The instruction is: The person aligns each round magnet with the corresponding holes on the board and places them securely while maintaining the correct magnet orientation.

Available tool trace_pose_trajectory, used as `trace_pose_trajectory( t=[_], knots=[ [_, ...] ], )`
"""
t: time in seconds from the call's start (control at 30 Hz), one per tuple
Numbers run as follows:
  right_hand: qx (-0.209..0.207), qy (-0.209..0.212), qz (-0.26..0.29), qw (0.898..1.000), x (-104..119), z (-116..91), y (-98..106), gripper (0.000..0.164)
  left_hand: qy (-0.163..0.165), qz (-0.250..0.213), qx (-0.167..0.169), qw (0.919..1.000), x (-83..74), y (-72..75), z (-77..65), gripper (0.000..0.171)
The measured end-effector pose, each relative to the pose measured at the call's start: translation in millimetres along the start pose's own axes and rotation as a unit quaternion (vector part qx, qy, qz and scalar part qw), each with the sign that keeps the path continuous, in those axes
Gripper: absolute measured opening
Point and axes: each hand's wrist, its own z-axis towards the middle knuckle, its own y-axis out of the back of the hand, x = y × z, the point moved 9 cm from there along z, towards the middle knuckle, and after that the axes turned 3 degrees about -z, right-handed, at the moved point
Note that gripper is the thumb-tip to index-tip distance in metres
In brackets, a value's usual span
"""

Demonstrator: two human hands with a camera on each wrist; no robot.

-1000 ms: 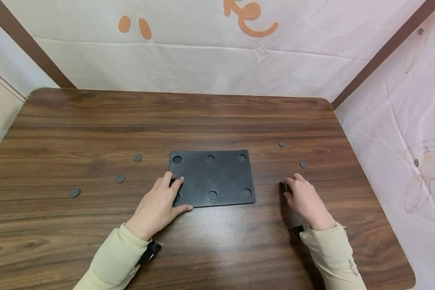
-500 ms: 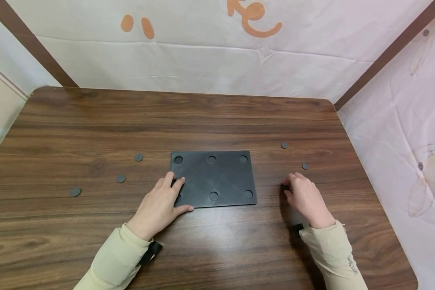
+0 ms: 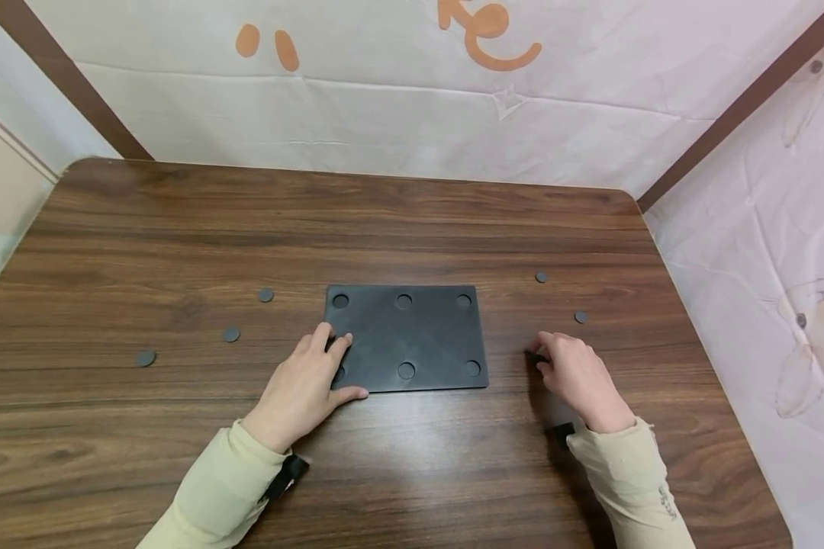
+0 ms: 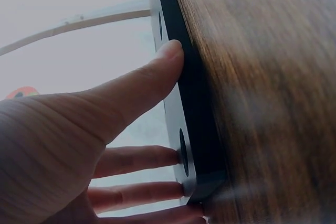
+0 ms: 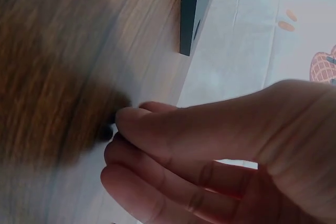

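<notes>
A flat dark grey rectangular board [image 3: 412, 335] with round recesses lies in the middle of the table. My left hand [image 3: 298, 389] holds its near left corner, the thumb [image 4: 170, 59] against the front edge and the bent fingers over the left end, covering part of a near recess. To the right of the board, just above the table, my right hand [image 3: 577, 374] pinches a small dark disc [image 5: 109, 132] between thumb and fingertips, mostly hidden by them. Two grey discs, a nearer one [image 3: 580, 316] and a farther one [image 3: 541, 277], lie beyond this hand.
On the left of the wooden table [image 3: 178, 229] lie three more discs: a far one [image 3: 265, 294], a middle one [image 3: 231, 334] and a near one [image 3: 146, 357]. A pale printed cloth [image 3: 398, 122] hangs behind the table's back edge, with another at the right.
The head view has shifted slightly. Beside the board, the right hand keeps almost the same place, its fingertips drawing slightly left. The left hand stays on the board.
</notes>
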Motion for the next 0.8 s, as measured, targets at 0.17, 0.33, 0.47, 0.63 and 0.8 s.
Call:
trace_pose_trajectory(
  t=[0.17,0.33,0.47,0.63,0.8],
  knots=[
    [-0.005,0.016,-0.007,1.0,6,3,2,0.015,-0.001,0.0,-0.003,1.0,0.2,0.9,0.2,0.072],
    [-0.019,0.036,-0.003,0.999,17,11,7,0.014,-0.004,0.005,-0.006,1.0,0.1,0.9,0.7,0.072],
    [-0.045,0.064,0.011,0.997,29,17,11,0.013,-0.004,0.006,-0.009,0.9999,0.6,0.8,0.5,0.072],
    [-0.073,0.105,0.038,0.991,44,21,14,0.012,-0.001,0.004,-0.009,0.9999,1.3,0.4,0.3,0.072],
    [-0.082,0.126,0.065,0.986,54,24,14,0.015,-0.002,0.004,-0.013,0.9999,1.5,0.9,0.2,0.072]
  ],
)
